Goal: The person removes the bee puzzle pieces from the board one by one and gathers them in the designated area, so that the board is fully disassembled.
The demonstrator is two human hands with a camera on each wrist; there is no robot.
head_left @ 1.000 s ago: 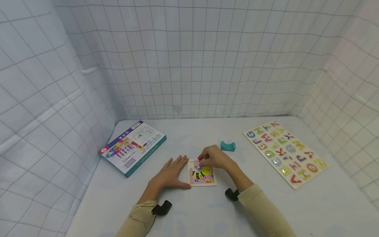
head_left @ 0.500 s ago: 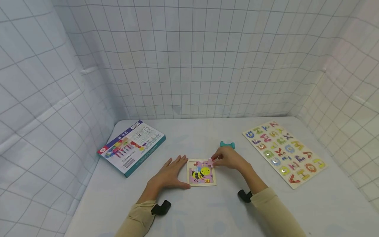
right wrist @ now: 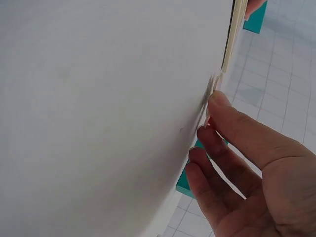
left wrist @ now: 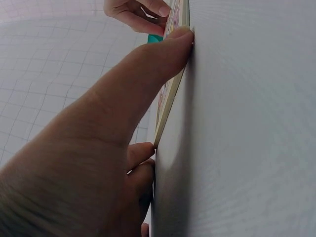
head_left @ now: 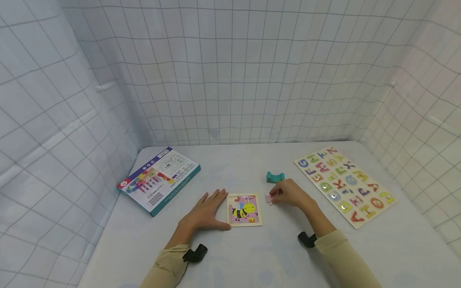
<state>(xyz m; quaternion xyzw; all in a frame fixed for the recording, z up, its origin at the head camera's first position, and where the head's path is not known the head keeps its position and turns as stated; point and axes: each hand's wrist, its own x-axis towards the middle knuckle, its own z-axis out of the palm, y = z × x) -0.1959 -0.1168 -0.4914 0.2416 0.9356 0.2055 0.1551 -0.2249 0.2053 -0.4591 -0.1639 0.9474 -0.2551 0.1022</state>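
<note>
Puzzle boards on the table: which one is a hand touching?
The small bee board, its edge against the left hand; the larger letter board lies untouched.

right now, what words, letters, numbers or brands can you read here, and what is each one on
On the alphabet board:
"A"
"F"
"G"
"K"
"M"
"O"
"X"
Its other letters: less certain at this size.
Box: print too small and blurred to read, red logo included.
Bee puzzle: no text I can make out.
Pink piece, teal block: no lettering visible.
</note>
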